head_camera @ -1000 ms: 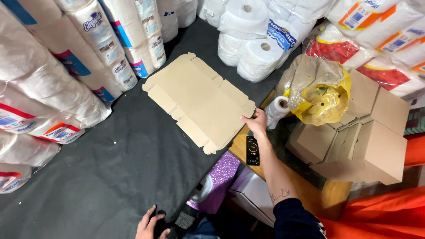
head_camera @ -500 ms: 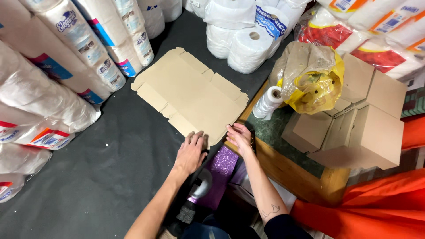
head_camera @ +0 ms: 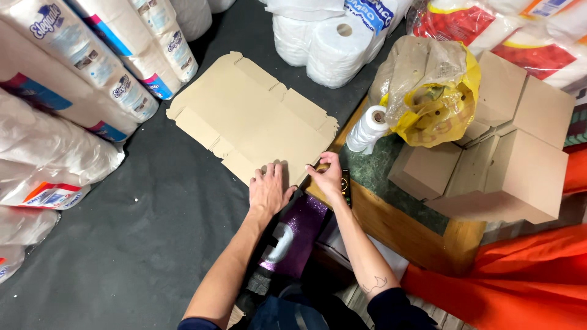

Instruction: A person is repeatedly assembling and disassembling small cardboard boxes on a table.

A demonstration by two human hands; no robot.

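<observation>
Seen from above, a person's left hand [head_camera: 268,189] lies palm down with fingers spread a little, pressing on the near edge of one flat, unfolded tan cardboard box blank [head_camera: 251,119]. The right hand [head_camera: 328,176] is just beside it, fingers curled and pinching the same near edge at its right corner. The cardboard blank lies flat on a dark grey cloth-covered floor [head_camera: 122,244], its far end reaching towards the stacked goods. Under the right wrist, one small black device with a lit display [head_camera: 346,185] rests on the green top of a low wooden-framed table [head_camera: 391,223]. On that table stand one white roll of thin plastic bags [head_camera: 367,129], one crumpled yellow and clear plastic bag [head_camera: 431,91], and a cluster of about four folded brown cardboard boxes [head_camera: 507,165], touching one another. Below the hands, one shiny purple cushion-like object [head_camera: 302,229] lies beside the table. Orange fabric [head_camera: 526,281] fills the lower right corner. To the left, many clear-wrapped packs of white paper rolls [head_camera: 67,91] are piled in a slanting stack, too many and too overlapped to count. At the top, further white toilet paper packs [head_camera: 333,43] sit just beyond the cardboard's far side.
</observation>
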